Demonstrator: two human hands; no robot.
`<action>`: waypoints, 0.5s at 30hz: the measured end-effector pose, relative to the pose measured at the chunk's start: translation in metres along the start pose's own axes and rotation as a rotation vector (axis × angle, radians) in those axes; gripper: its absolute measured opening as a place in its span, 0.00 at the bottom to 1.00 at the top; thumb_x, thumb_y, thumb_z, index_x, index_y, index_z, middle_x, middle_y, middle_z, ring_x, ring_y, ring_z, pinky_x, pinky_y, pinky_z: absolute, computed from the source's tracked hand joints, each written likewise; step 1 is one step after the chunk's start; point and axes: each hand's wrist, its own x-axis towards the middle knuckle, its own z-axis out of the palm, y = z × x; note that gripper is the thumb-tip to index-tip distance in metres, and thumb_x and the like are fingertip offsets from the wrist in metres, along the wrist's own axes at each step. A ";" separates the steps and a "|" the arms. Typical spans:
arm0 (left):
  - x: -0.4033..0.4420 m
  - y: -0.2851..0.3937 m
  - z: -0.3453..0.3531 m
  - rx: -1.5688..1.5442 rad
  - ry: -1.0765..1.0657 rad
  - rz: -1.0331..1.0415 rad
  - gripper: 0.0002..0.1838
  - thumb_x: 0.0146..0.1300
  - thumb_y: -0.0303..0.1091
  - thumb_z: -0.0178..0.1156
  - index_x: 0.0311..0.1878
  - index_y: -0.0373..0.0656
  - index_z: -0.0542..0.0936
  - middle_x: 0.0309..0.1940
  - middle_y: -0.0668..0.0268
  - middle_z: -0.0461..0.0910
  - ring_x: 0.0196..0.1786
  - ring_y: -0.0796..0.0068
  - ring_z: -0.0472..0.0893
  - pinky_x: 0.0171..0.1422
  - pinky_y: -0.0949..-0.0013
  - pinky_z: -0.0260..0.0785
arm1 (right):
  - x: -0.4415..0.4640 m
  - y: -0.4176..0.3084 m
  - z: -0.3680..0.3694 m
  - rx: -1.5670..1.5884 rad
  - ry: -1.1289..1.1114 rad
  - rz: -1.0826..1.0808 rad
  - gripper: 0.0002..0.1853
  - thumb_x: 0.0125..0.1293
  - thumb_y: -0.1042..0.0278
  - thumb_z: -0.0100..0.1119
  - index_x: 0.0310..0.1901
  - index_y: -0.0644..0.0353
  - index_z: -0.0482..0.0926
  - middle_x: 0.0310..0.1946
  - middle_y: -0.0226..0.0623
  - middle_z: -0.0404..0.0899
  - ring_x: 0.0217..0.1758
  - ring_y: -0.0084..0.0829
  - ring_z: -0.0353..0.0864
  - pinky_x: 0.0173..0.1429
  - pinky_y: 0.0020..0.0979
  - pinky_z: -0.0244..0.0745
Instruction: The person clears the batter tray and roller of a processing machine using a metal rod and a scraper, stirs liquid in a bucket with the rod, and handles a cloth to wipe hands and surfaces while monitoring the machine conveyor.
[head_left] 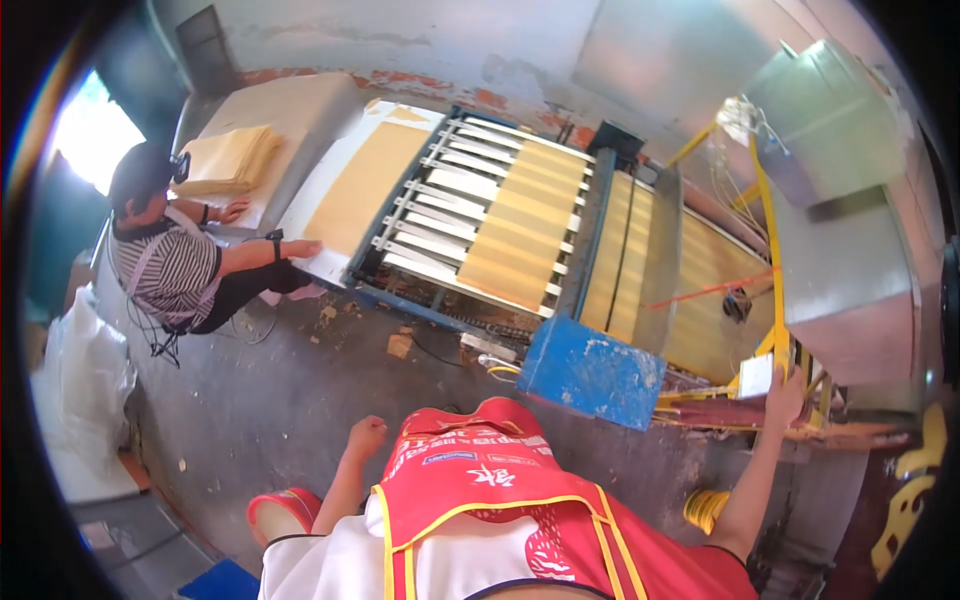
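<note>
1. Head view: right hand (787, 395) is up at the yellow frame (775, 270), right beside the white box (756, 376). From where I stand, can't tell if its fingers grip or just rest.
2. Left hand (368, 436) hangs over the floor (290, 375), fingers curled into a loose fist, just beside the red apron (480, 450).
3. Room: grey floor, littered with scraps, runs from the left hand out to the co-worker (165, 250). Far edge is the slatted conveyor's (460, 185) blue side rail. The blue cabinet (590, 370) sits ahead of the apron, its corner jutting into the floor.
4. Tighter on the right: white box, yellow frame and machine edge crowd that hand. Yellow coil (706, 510) near the forearm; red tub (283, 515) by the left elbow.
5. White box: small, pale, squarish, mounted low on the frame; markings too small to read.
6. Tan sheet (525, 220) lies flat across the slats, banded light and dark. Another lies on the white table (340, 160), co-worker's hand at its near corner. Folded stack (225, 160) behind.
</note>
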 end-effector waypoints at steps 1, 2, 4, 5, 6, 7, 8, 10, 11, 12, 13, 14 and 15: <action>0.005 -0.001 -0.005 -0.009 0.017 0.011 0.16 0.61 0.38 0.63 0.49 0.39 0.83 0.32 0.59 0.87 0.32 0.69 0.86 0.39 0.65 0.78 | -0.001 -0.006 -0.007 -0.019 -0.015 0.023 0.29 0.71 0.45 0.53 0.62 0.62 0.72 0.55 0.52 0.79 0.54 0.56 0.81 0.55 0.51 0.76; 0.009 -0.003 -0.011 -0.002 -0.002 0.020 0.16 0.61 0.38 0.63 0.49 0.39 0.83 0.32 0.59 0.87 0.32 0.69 0.86 0.39 0.65 0.78 | -0.001 -0.014 -0.013 -0.039 -0.027 0.044 0.28 0.71 0.45 0.54 0.61 0.61 0.73 0.55 0.52 0.80 0.53 0.55 0.81 0.55 0.51 0.76; 0.024 -0.014 -0.018 0.022 0.034 -0.005 0.16 0.61 0.37 0.62 0.49 0.39 0.83 0.32 0.58 0.86 0.32 0.68 0.87 0.41 0.65 0.78 | -0.003 -0.024 -0.019 -0.019 -0.012 0.075 0.27 0.70 0.45 0.55 0.60 0.60 0.74 0.53 0.52 0.80 0.53 0.55 0.82 0.54 0.51 0.77; 0.027 -0.017 -0.021 0.048 0.034 0.001 0.16 0.61 0.37 0.61 0.49 0.39 0.83 0.33 0.58 0.86 0.33 0.68 0.87 0.41 0.64 0.78 | -0.002 -0.023 -0.018 -0.037 -0.006 0.061 0.27 0.70 0.45 0.55 0.59 0.60 0.74 0.52 0.51 0.81 0.52 0.54 0.82 0.54 0.51 0.77; 0.032 -0.020 -0.023 0.074 0.028 0.008 0.16 0.61 0.37 0.61 0.48 0.38 0.83 0.33 0.57 0.86 0.33 0.68 0.87 0.42 0.64 0.79 | -0.002 -0.020 -0.015 -0.061 0.000 0.049 0.27 0.70 0.45 0.55 0.58 0.60 0.74 0.52 0.51 0.81 0.52 0.54 0.82 0.54 0.50 0.77; 0.049 -0.043 -0.020 0.064 0.019 0.027 0.16 0.61 0.37 0.61 0.48 0.37 0.83 0.34 0.57 0.86 0.32 0.68 0.87 0.41 0.64 0.79 | -0.003 -0.019 -0.014 -0.064 0.000 0.052 0.26 0.70 0.45 0.55 0.57 0.60 0.75 0.51 0.51 0.81 0.52 0.54 0.82 0.53 0.50 0.77; 0.063 -0.062 -0.009 0.054 0.012 0.043 0.16 0.61 0.36 0.61 0.48 0.36 0.83 0.34 0.57 0.86 0.32 0.68 0.87 0.40 0.64 0.79 | -0.003 -0.019 -0.016 -0.063 -0.001 0.054 0.26 0.70 0.45 0.54 0.57 0.60 0.75 0.51 0.51 0.81 0.51 0.54 0.83 0.53 0.50 0.77; 0.050 -0.038 -0.005 0.068 -0.032 0.058 0.16 0.60 0.36 0.61 0.48 0.36 0.83 0.34 0.57 0.86 0.31 0.68 0.87 0.39 0.64 0.79 | -0.004 -0.026 -0.021 -0.043 0.019 0.077 0.25 0.70 0.46 0.54 0.57 0.59 0.75 0.50 0.50 0.82 0.50 0.54 0.83 0.53 0.50 0.78; 0.043 -0.024 -0.007 0.083 -0.041 0.060 0.16 0.60 0.36 0.61 0.48 0.36 0.82 0.34 0.56 0.86 0.31 0.68 0.87 0.38 0.65 0.79 | -0.005 -0.027 -0.023 -0.053 0.019 0.089 0.25 0.70 0.46 0.54 0.57 0.59 0.75 0.50 0.50 0.82 0.50 0.54 0.83 0.53 0.50 0.78; 0.044 -0.021 -0.003 0.089 -0.048 0.066 0.16 0.60 0.36 0.61 0.48 0.36 0.82 0.34 0.56 0.86 0.31 0.68 0.87 0.38 0.65 0.79 | -0.005 -0.030 -0.024 -0.035 0.015 0.089 0.25 0.71 0.45 0.53 0.57 0.58 0.75 0.50 0.50 0.82 0.51 0.54 0.83 0.53 0.50 0.78; 0.044 -0.017 0.000 0.076 -0.076 0.057 0.16 0.60 0.35 0.61 0.48 0.36 0.82 0.34 0.56 0.86 0.30 0.68 0.87 0.38 0.65 0.79 | -0.005 -0.030 -0.025 -0.014 0.010 0.086 0.25 0.71 0.45 0.53 0.57 0.58 0.75 0.50 0.49 0.82 0.51 0.54 0.83 0.53 0.50 0.78; 0.043 -0.014 0.005 0.063 -0.101 0.048 0.16 0.60 0.35 0.61 0.48 0.35 0.82 0.35 0.57 0.86 0.30 0.69 0.87 0.37 0.65 0.79 | -0.006 -0.027 -0.026 -0.016 0.010 0.089 0.25 0.71 0.45 0.53 0.57 0.58 0.75 0.50 0.49 0.82 0.51 0.54 0.83 0.53 0.50 0.78; 0.043 -0.011 0.011 0.064 -0.099 0.048 0.16 0.60 0.35 0.61 0.48 0.35 0.82 0.35 0.57 0.86 0.30 0.69 0.87 0.37 0.65 0.79 | -0.006 -0.024 -0.025 -0.061 0.022 0.096 0.26 0.71 0.44 0.52 0.57 0.58 0.75 0.50 0.49 0.82 0.51 0.54 0.83 0.52 0.50 0.78</action>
